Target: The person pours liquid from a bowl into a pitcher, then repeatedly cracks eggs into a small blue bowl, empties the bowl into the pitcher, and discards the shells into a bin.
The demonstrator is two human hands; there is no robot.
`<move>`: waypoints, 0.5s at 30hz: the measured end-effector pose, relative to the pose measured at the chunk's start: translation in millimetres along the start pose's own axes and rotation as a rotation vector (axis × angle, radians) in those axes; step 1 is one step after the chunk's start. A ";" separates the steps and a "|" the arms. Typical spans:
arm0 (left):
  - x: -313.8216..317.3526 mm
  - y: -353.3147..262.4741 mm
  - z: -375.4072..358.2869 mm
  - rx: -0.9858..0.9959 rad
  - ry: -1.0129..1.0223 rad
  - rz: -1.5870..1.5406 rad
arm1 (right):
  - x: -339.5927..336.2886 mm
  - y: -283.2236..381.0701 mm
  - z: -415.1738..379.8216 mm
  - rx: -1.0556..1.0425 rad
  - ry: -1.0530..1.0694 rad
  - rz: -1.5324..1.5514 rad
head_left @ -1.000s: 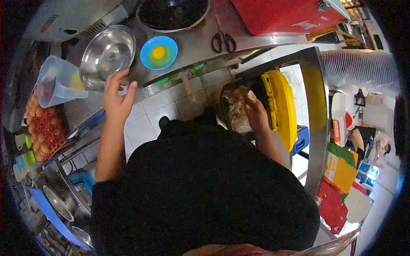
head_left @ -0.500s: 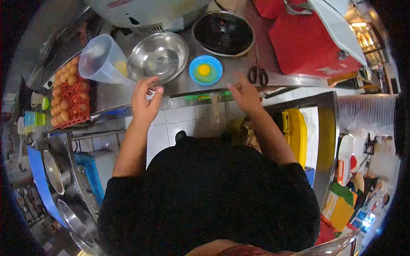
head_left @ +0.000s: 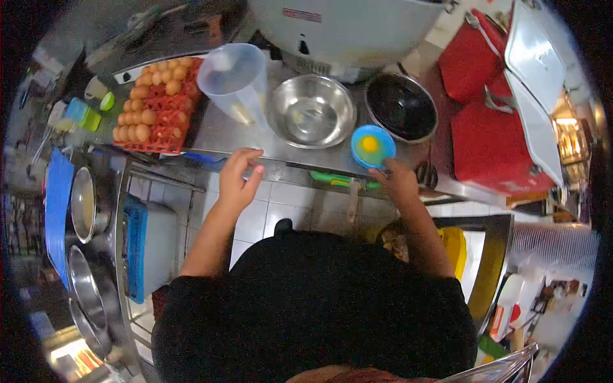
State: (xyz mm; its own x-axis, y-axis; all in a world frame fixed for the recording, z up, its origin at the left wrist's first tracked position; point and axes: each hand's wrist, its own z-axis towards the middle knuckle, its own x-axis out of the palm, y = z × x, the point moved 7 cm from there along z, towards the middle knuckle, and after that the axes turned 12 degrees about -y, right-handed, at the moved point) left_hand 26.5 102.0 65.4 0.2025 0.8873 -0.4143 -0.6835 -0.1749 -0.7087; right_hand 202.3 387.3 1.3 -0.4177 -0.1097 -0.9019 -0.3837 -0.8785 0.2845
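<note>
A small blue bowl (head_left: 356,152) holds a cracked raw egg (head_left: 370,143) with a whole yolk. My right hand (head_left: 401,183) is at the bowl's near right rim, its thumb and fingers closed on the edge. Apart from everything, my left hand (head_left: 241,182) hovers by the counter's front edge with its fingers spread. Behind the blue bowl, to the left, sits a steel mixing bowl (head_left: 313,115) with a little liquid in the bottom. A translucent plastic jug (head_left: 233,80) stands left of it. Brown eggs (head_left: 143,118) fill part of a red egg tray (head_left: 166,131).
A round black pan (head_left: 402,105) lies behind the blue bowl, and black-handled scissors (head_left: 426,173) lie to its right. Red insulated bags (head_left: 495,147) occupy the counter's right end. A large pale appliance (head_left: 351,32) stands at the back. Steel bowls (head_left: 86,204) line the left side.
My view has turned left, so the counter's things appear farther right and lower. My right hand has gone from beside the blue bowl to its rim. My left hand stays open.
</note>
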 end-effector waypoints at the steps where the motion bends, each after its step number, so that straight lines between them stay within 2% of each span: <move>1: -4.6 4.0 -2.1 -0.014 0.000 -0.001 | -8.6 3.6 3.7 -0.011 0.024 0.020; 3: -13.7 13.9 -7.5 -0.011 -0.010 0.028 | -27.5 13.7 13.6 -0.023 0.079 0.054; 6: -26.2 21.2 -14.9 -0.042 -0.007 0.059 | -74.2 56.6 40.6 -0.233 -0.017 0.106; 8: -36.6 24.1 -17.6 -0.075 -0.030 0.060 | -96.9 88.9 60.2 -0.291 0.008 0.131; 9: -41.5 26.4 -19.5 -0.092 -0.040 0.059 | -102.3 104.6 70.5 -0.319 0.021 0.142; 10: -45.7 30.3 -22.3 -0.090 -0.044 0.087 | -108.2 122.7 80.2 -0.462 -0.048 0.127; 15: -71.2 47.3 -31.6 -0.102 -0.081 0.144 | -101.2 191.0 134.0 -0.532 0.078 0.198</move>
State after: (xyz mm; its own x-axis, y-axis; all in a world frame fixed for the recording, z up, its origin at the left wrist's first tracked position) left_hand 1.9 17.0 43.4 0.0477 0.8806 -0.4715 -0.6256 -0.3416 -0.7013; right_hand 61.0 293.0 190.4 -0.3698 -0.3127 -0.8749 0.1716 -0.9485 0.2664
